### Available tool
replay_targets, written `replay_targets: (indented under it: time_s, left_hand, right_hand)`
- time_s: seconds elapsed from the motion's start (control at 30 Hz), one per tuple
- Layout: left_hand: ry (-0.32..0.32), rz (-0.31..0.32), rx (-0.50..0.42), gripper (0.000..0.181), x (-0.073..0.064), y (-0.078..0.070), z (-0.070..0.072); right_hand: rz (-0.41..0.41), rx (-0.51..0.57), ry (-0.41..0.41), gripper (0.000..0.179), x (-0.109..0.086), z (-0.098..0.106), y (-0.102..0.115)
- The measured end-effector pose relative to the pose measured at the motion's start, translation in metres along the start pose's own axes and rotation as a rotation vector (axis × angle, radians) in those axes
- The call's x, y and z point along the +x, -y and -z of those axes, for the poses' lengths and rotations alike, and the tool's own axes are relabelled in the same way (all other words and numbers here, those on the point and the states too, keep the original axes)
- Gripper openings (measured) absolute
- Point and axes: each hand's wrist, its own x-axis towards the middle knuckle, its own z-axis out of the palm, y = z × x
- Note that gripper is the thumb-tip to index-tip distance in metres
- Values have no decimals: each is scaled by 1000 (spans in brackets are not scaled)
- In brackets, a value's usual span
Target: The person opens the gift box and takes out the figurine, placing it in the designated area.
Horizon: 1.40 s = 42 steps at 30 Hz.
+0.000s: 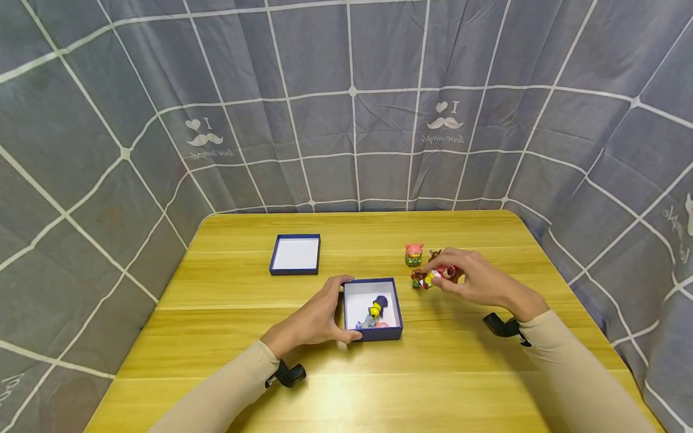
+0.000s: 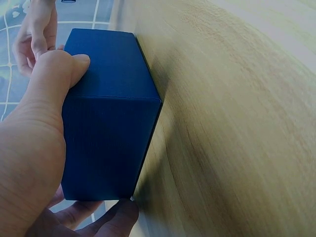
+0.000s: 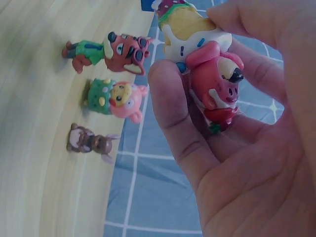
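Note:
My left hand (image 1: 319, 316) grips a dark blue open-topped box (image 1: 373, 335), thumb at the near side and fingers at the far side. Inside its white interior lie a figurine (image 1: 377, 307) with a dark cap and yellow body, and pale blue and pink pieces beside it. Right of the box, my right hand (image 1: 479, 279) pinches a red-headed figurine (image 3: 215, 74) with a white and yellow body between thumb and fingers. Close by stand a fox figurine (image 3: 126, 52) in green, a pink-hooded figurine (image 3: 123, 98) and a small brown rabbit figurine (image 3: 91, 140), partly hidden by the hand in the head view.
A shallow blue lid (image 1: 295, 255) with a white inside lies behind and left of the box. Wooden tabletop (image 1: 216, 349) spreads under everything, with a grey checked curtain (image 1: 325, 120) around its back and sides.

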Motion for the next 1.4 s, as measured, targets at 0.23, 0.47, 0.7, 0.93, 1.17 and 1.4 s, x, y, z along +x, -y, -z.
replay_targets:
  time_s: [0.23,0.47,0.7,0.93,1.17,1.4]
  left_hand:
    - [-3,-2,5,120,1,0,-1]
    - [-5,1,1,120,1,-1,-1]
    - [-2,6,-2,120,1,-1,0]
    - [-3,3,-7,120,1,-1,0]
    - [-5,4,-6,120,2,-2,0]
    - [-7,6,-9,120,2,-2,0]
  right_hand:
    - [-28,-43,-28,28,-4,4,-7]
    - [-72,-33,-33,33,-7,7,-14]
    - [-85,-59,-38,38,-8,9,-21]
    - [-67,-70,-46,34,-9,8,-28]
    - [-44,-110,-46,35,-10,3,-37]
    - [-36,-170,-48,36,-8,-3,-46]
